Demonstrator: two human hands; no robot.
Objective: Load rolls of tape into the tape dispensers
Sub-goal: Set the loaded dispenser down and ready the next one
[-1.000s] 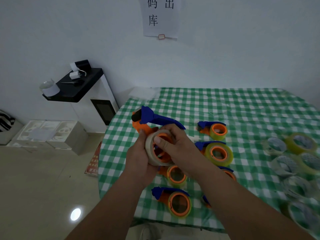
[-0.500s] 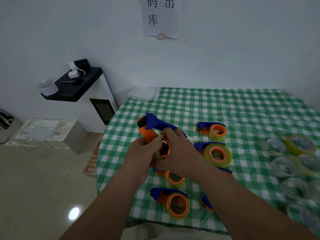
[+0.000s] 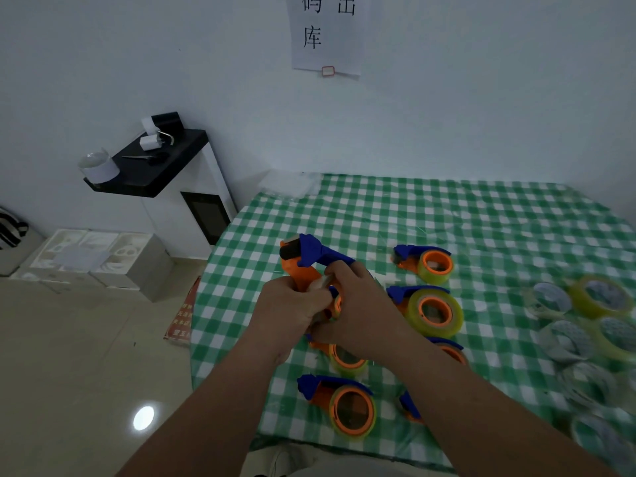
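Both hands meet above the left part of the table point(image 3: 447, 215), which is covered by a green and white checked cloth. The left hand point(image 3: 292, 304) has its fingers curled around the orange body of a tape dispenser point(image 3: 309, 258), whose blue top and black roller stick out above the hands, away from the person. The right hand point(image 3: 358, 308) is curled over the wheel side of the same dispenser; a roll of tape seems to be under its palm, but the hands hide it and I cannot tell for sure. Loaded dispensers lie on the cloth near the front-left edge, one point(image 3: 344, 404) close to the front edge and two others, point(image 3: 428, 309) and point(image 3: 425, 263), to the right of the hands. Loose tape rolls point(image 3: 585, 325) are grouped near the right edge of the table.
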